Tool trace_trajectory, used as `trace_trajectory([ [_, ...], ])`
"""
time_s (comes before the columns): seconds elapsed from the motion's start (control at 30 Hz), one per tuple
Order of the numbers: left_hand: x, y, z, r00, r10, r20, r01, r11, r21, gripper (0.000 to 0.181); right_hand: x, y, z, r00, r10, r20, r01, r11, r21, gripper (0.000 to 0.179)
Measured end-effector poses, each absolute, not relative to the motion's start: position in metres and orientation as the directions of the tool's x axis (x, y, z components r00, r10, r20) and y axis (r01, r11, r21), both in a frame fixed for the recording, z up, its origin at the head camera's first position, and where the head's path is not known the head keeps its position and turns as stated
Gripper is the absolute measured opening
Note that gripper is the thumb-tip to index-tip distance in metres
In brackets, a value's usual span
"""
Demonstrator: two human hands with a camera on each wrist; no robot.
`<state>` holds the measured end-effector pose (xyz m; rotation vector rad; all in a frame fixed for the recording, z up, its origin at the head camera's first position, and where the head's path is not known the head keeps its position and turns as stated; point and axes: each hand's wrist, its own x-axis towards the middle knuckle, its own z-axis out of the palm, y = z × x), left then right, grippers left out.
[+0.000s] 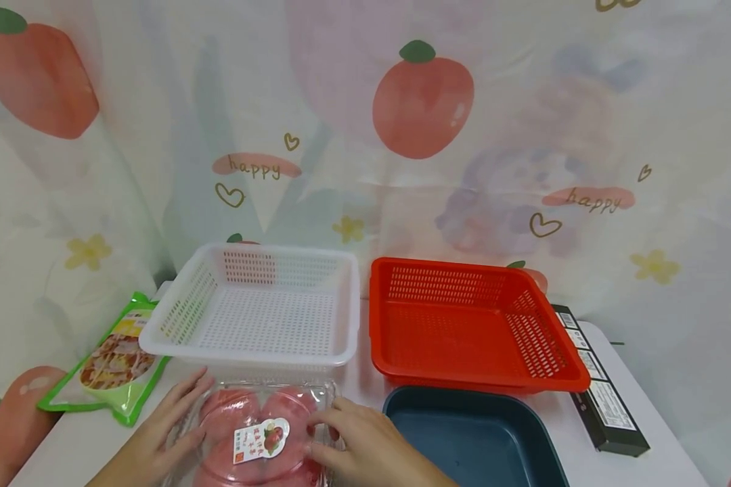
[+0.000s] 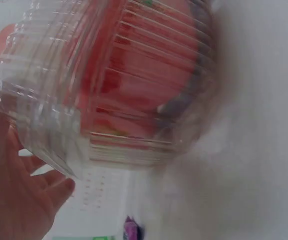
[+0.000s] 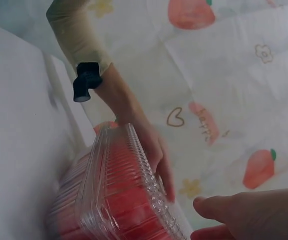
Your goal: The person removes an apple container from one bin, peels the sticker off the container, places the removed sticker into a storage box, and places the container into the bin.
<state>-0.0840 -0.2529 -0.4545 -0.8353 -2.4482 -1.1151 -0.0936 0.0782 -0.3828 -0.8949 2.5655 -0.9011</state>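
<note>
A clear plastic clamshell box [image 1: 262,439] with round red fruits inside and a white fruit-printed label [image 1: 260,439] on its lid stands at the front of the table. My left hand [image 1: 158,429] lies along its left side, fingers fairly straight against the lid edge. Over the right rim, my right hand [image 1: 374,443] touches the lid with loosely bent fingers. The ribbed side of the box [image 2: 139,65] fills much of the left wrist view, beside the left hand [image 2: 24,195]. In the right wrist view, the right hand's thumb [image 3: 216,207] points toward the box.
Behind the box is a white perforated basket [image 1: 250,358], with a red basket [image 1: 457,382] to its right. A dark blue tray [image 1: 463,399] sits front right. A green food packet [image 1: 118,358] lies far left, and a black box [image 1: 606,392] lies far right.
</note>
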Motion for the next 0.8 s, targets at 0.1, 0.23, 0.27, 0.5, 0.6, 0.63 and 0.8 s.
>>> trace_trajectory([
  [0.1, -0.082, -0.251, -0.454, -0.779, 0.398, 0.484, 0.625, 0.542, 0.561, 0.073, -0.097, 0.069, -0.385, -0.777, -0.628, 0.047, -0.531, 0.612, -0.586, 0.032],
  [0.23, -0.079, -0.247, -0.449, -0.841, 0.368, 0.397, 0.539, 0.642, 0.546, 0.071, -0.1, 0.059, -0.385, -0.767, -0.628, 0.133, -0.604, 0.635, -0.481, 0.028],
  [0.27, -0.079, -0.247, -0.448, -0.858, 0.352, 0.375, 0.51, 0.677, 0.531, 0.069, -0.101, 0.056, -0.385, -0.765, -0.63, 0.136, -0.611, 0.641, -0.465, 0.028],
  [0.5, -0.075, -0.24, -0.442, -0.913, 0.308, 0.269, 0.404, 0.783, 0.473, 0.069, -0.106, 0.041, -0.379, -0.76, -0.645, 0.084, -0.61, 0.662, -0.436, 0.034],
  [0.6, -0.074, -0.238, -0.442, -0.918, 0.299, 0.26, 0.391, 0.792, 0.468, 0.07, -0.107, 0.038, -0.379, -0.758, -0.649, 0.069, -0.608, 0.663, -0.436, 0.035],
  [0.63, -0.074, -0.238, -0.442, -0.917, 0.298, 0.267, 0.392, 0.797, 0.458, 0.071, -0.108, 0.038, -0.379, -0.758, -0.65, 0.064, -0.606, 0.663, -0.44, 0.034],
  [0.8, -0.073, -0.239, -0.444, -0.906, 0.302, 0.296, 0.418, 0.748, 0.516, 0.07, -0.107, 0.035, -0.379, -0.762, -0.646, 0.032, -0.589, 0.672, -0.449, 0.036],
])
